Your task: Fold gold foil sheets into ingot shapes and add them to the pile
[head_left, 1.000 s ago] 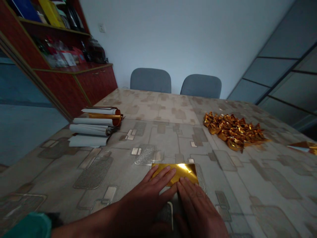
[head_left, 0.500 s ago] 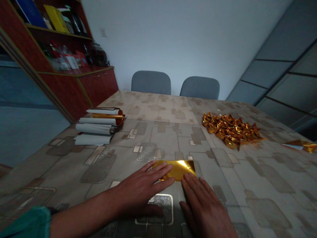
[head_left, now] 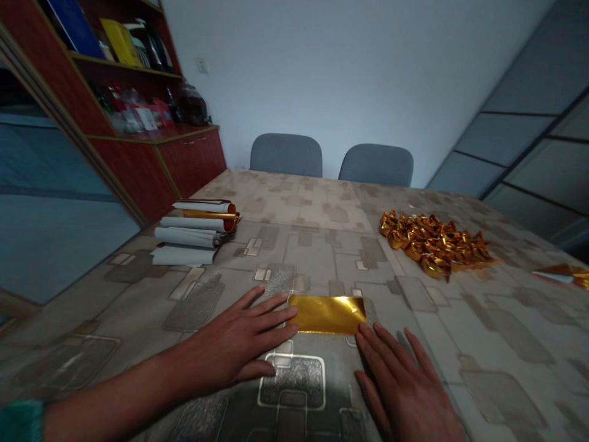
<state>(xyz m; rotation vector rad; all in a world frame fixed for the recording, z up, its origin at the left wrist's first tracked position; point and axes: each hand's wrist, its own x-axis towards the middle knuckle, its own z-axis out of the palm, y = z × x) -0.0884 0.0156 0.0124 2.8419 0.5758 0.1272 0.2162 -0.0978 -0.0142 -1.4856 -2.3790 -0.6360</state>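
Observation:
A flat rectangle of gold foil paper (head_left: 327,313) lies on the patterned tablecloth in front of me, its long sides running left to right. My left hand (head_left: 243,341) rests flat with fingers spread, the fingertips at the paper's left edge. On the other side, my right hand (head_left: 402,377) lies with its fingers stretched out; its fingertips reach the lower right corner of the paper. Neither hand grips anything. Whether the paper is folded in layers I cannot tell.
Rolled or curled foil sheets with pale backs (head_left: 188,236) lie to the left. A cluster of folded gold foil ingots (head_left: 435,242) sits at the right, with another foil piece (head_left: 564,274) farther right. Two grey chairs (head_left: 286,155) stand behind the table (head_left: 317,245).
My left hand has slid left off the paper's face to its left edge. My right hand has shifted right and its fingers have spread. The view has turned slightly.

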